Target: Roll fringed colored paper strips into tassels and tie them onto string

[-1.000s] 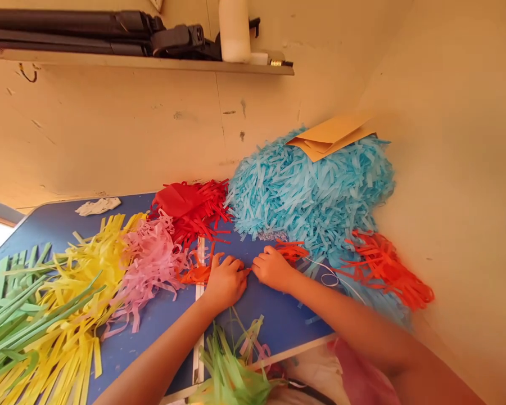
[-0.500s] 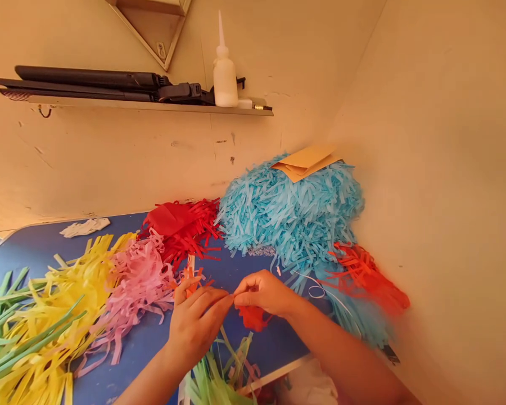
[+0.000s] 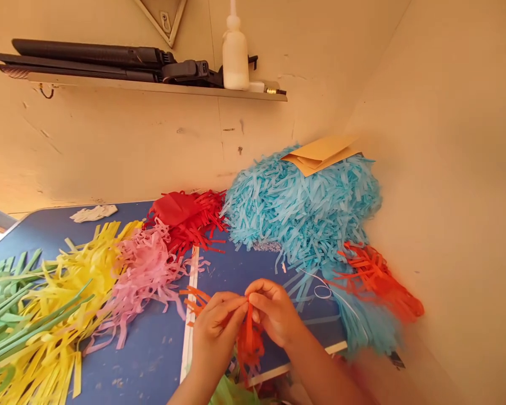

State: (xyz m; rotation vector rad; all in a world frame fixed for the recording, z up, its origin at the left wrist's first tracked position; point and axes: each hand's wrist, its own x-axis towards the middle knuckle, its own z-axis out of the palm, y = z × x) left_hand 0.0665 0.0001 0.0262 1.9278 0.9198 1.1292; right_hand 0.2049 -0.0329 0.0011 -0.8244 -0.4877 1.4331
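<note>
My left hand [image 3: 217,332] and my right hand [image 3: 274,312] meet over the blue table [image 3: 152,349], fingers pinched together on an orange fringed paper strip [image 3: 248,337] that hangs down between them. More of the orange fringe [image 3: 194,298] sticks out to the left of my left hand. Both hands are closed on the strip.
Piles of cut paper fringe lie on the table: green [image 3: 4,315], yellow [image 3: 67,298], pink [image 3: 145,270], red [image 3: 185,216], a big light blue heap [image 3: 303,208] with a tan envelope [image 3: 320,153] on top, and orange [image 3: 375,278] by the right wall. A shelf [image 3: 152,87] holds a white bottle [image 3: 235,53].
My hands have lifted off the table toward me, raising the orange strip so it now hangs between my pinched fingers.
</note>
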